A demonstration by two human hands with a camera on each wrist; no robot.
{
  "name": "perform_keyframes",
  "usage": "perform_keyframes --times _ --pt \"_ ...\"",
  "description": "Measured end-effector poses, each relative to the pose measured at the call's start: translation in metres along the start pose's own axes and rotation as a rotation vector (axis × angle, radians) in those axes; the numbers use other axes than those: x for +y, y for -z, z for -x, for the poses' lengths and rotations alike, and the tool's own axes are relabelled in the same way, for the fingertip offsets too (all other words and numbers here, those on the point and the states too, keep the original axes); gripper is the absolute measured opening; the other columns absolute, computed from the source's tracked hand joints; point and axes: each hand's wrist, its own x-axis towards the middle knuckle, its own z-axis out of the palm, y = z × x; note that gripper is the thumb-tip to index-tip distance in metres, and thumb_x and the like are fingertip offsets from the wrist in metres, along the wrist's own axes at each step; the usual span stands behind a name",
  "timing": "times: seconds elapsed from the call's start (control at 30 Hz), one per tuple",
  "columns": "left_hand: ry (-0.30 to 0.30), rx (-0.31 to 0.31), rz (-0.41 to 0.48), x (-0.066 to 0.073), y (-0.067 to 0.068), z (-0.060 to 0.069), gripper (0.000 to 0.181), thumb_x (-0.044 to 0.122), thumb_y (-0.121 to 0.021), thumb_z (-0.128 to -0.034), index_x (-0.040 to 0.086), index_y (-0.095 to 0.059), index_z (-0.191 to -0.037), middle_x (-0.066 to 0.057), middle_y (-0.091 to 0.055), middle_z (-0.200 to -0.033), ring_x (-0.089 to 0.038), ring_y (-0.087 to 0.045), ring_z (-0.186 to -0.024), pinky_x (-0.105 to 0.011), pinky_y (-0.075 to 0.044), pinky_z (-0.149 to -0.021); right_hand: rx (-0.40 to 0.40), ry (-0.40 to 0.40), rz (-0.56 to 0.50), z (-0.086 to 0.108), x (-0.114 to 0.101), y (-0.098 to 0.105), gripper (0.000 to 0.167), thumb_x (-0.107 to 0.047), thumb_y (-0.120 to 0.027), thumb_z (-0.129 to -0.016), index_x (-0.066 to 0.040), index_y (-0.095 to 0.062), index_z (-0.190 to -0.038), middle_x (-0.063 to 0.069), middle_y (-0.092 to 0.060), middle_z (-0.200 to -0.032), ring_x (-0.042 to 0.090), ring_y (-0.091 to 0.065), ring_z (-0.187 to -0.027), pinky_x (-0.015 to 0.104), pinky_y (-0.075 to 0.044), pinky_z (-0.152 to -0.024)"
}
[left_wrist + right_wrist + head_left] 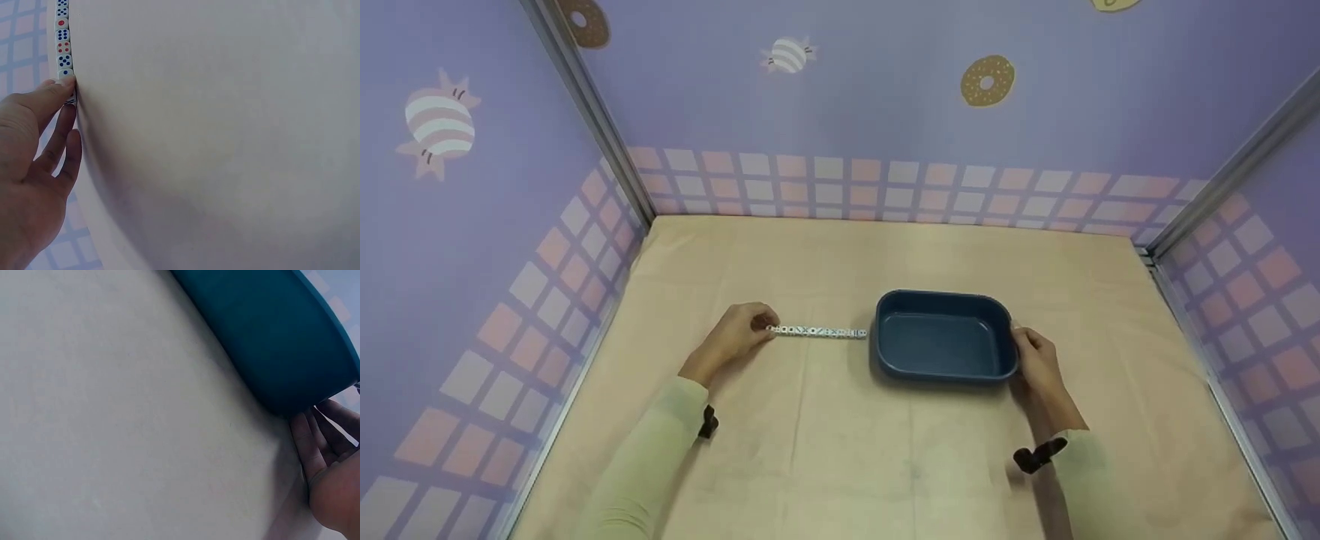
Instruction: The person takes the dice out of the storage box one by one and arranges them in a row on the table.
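A straight row of white dice (817, 331) with blue and red pips lies on the cloth. My left hand (741, 330) pinches its left end; in the left wrist view the thumb (56, 93) and forefinger meet at the last dice. At the row's other end stands a dark blue rectangular dish (945, 341), with a small gap between them. My right hand (1039, 364) touches the dish's right end. In the right wrist view its fingers (306, 441) extend against the outer wall of the dish, and part of the hand is cut off by the frame.
A beige cloth (840, 457) covers the table. Purple panels (877, 97) with printed sweets and checks stand at the back and both sides, joined by metal corner posts (592, 112). Dark straps (1039, 455) sit at both wrists.
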Motion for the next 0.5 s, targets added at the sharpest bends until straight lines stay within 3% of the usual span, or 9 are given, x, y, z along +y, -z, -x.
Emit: perform_keyframes --times 0.3,0.5 --pt "0.02 0.035 0.063 -0.0034 -0.0042 0.0039 0.02 0.005 -0.08 -0.0943 0.007 -0.076 -0.114 -0.005 -0.074 -0.11 -0.023 -0.069 -0.103 -0.043 -0.057 -0.094 -0.016 -0.024 -0.04 0.0006 -0.0023 -0.0001 0.056 -0.042 -0.051 -0.113 0.006 -0.058 -0.141 0.016 -0.058 -0.133 0.018 -0.055 -0.113 0.022 -0.049 -0.091" --pt "0.031 0.049 0.09 -0.0056 -0.0081 0.0041 0.021 0.006 -0.081 -0.0935 0.008 -0.075 -0.113 -0.004 -0.073 -0.109 -0.022 -0.069 -0.101 -0.042 -0.057 -0.093 -0.004 0.004 0.07 -0.0012 -0.0014 0.0009 0.059 -0.046 -0.047 -0.113 0.004 -0.058 -0.142 0.017 -0.058 -0.137 0.018 -0.054 -0.116 0.019 -0.045 -0.094"
